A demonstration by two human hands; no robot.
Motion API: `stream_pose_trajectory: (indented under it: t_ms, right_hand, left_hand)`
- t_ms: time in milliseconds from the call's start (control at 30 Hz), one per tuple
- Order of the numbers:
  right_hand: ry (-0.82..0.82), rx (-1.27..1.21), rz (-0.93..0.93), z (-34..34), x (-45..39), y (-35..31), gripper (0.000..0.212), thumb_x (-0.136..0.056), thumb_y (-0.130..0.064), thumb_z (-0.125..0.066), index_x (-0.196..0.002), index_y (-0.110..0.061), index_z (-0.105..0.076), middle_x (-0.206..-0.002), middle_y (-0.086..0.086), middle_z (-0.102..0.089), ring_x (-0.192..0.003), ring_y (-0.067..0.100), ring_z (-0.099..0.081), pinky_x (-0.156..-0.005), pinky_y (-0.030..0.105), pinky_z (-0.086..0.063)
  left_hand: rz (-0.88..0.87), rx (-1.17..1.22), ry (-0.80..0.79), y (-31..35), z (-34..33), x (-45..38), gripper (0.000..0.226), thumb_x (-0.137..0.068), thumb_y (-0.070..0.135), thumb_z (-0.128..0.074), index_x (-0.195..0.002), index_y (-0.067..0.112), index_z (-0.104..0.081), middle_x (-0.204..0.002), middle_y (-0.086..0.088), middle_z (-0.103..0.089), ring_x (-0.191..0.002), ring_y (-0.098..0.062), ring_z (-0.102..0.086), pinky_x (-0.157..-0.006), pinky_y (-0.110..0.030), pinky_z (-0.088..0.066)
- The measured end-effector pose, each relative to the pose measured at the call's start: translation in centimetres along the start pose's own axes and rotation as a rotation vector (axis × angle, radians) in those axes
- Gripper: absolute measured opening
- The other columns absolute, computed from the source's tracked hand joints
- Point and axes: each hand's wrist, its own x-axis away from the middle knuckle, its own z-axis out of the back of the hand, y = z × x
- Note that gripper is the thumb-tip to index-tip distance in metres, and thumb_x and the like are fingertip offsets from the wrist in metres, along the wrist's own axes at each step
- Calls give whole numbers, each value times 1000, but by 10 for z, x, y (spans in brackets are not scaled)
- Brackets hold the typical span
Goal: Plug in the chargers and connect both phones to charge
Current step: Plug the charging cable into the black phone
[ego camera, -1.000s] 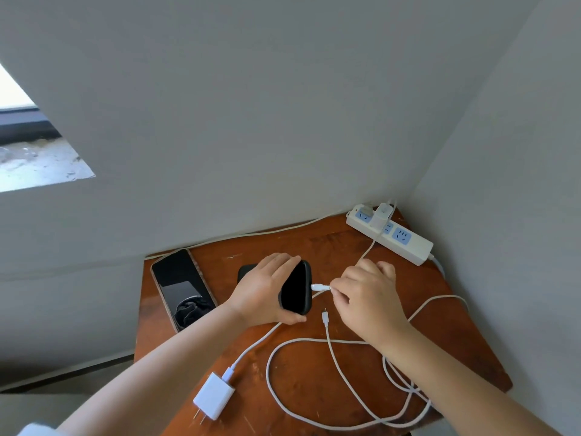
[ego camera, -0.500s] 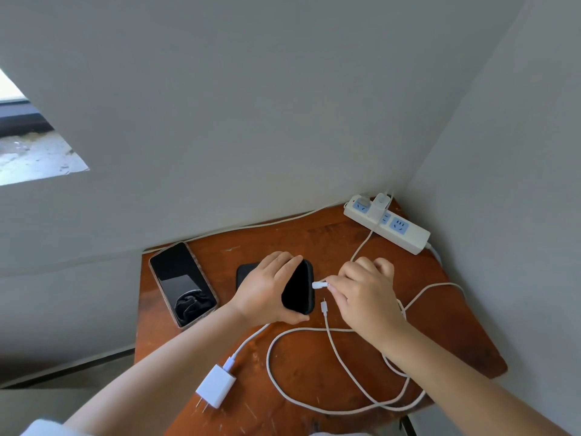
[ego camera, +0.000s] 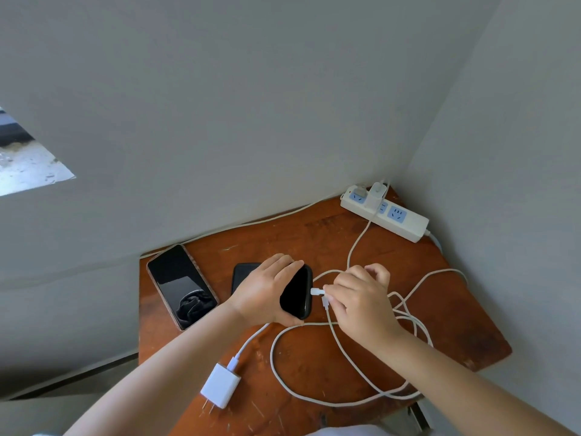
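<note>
My left hand grips a black phone, tilting its right end up off the wooden table. My right hand pinches a white cable connector whose tip touches the phone's end. A second connector dangles just below it. One white charger sits in the white power strip at the back right corner. A second charger lies unplugged at the table's front edge with its cable attached. Another phone lies flat at the left, screen dark.
White cables loop loosely over the front and right of the table. Walls close in behind and on the right, meeting behind the power strip. The strip has free blue sockets. A thin white cord runs along the back wall.
The view has tilted a little. My right hand has brought the connector closer, from a small gap to touching the phone's end. My left hand keeps hold of the phone.
</note>
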Motion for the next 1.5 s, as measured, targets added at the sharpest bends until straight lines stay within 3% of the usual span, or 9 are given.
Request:
stream_pose_trajectory:
  t_ms: [300,533,733,933,1000,1133,1300,1400,1500]
  right_hand:
    - [-33,-33,-15,-6,8,-3,20,-50,-7,-87,-62,-15,-73,-53,-3,-68,-58,15,-66,-80,32,-30]
    - [-65,-72,-71,-13,12,-3,20,-52,-6,-86,-63,-16,-73,-54,-4,-68,-58,17,-66,-78,31,-30]
    - [-314,-60,-123,-17,13,4,27,-45,-21,-90,-66,-25,-73,-57,-11,-70,-62,9,-68,-78,42,-53]
    - [-404,-21,-242,-27,25,22,22,-59,-15,-84,-78,-21,-74,-70,-8,-74,-75,11,-69,-85,52,-49]
    - [-484,-52,-208,-28,27,24,23,-67,-18,-78,-89,-20,-72,-84,-7,-73,-88,12,-67,-90,45,-49]
    - [-535,-31,-170,-32,27,21,27,-42,-23,-90,-61,-25,-73,-58,-7,-68,-59,9,-66,-57,21,-57]
    - [-603,-98,-137,-48,30,23,19,-89,-9,-50,-99,-9,-67,-92,8,-66,-91,24,-60,-81,35,-47]
    - [-646,-92,-131,-46,27,21,16,-87,-10,-54,-95,-9,-68,-90,7,-66,-88,22,-60,-80,33,-47]
    - [-566,-83,-83,-40,26,19,19,-52,-14,-87,-58,-18,-70,-56,-5,-64,-53,11,-61,-50,23,-52]
  left_hand:
    - [-77,-90,14,-1,3,3,89,-42,40,-88,-112,-5,-56,-103,-22,-66,-98,-42,-61,-77,-49,-52]
    - [-17,-89,-132,-11,-3,-5,90,-68,45,-72,-138,9,-28,-143,-12,-36,-136,-28,-24,-110,-34,-24]
    - [-53,-244,-371,-20,-8,-34,94,-72,44,-70,-141,13,-16,-148,-12,-25,-138,-27,-15,-113,-32,-14]
    - [-134,-452,-585,-42,-3,-70,98,-74,41,-68,-142,5,-6,-151,-17,-16,-139,-31,-10,-114,-35,-7]
    - [-146,-489,-665,-47,-3,-79,95,-75,36,-68,-141,3,-9,-151,-19,-17,-138,-33,-14,-114,-38,-11]
    - [-106,-416,-708,-52,-6,-87,64,-84,22,-56,-136,0,-25,-144,-22,-31,-131,-38,-29,-108,-49,-27]
    - [-145,-403,-700,-56,-12,-88,53,-86,15,-51,-132,-2,-31,-138,-24,-38,-125,-40,-37,-102,-51,-34]
    - [-153,-452,-771,-55,-13,-87,70,-83,19,-57,-139,0,-19,-147,-15,-25,-136,-34,-19,-112,-46,-20]
    - [-168,-509,-751,-52,-12,-80,84,-80,22,-63,-141,2,-8,-151,-17,-14,-140,-31,-10,-115,-39,-9]
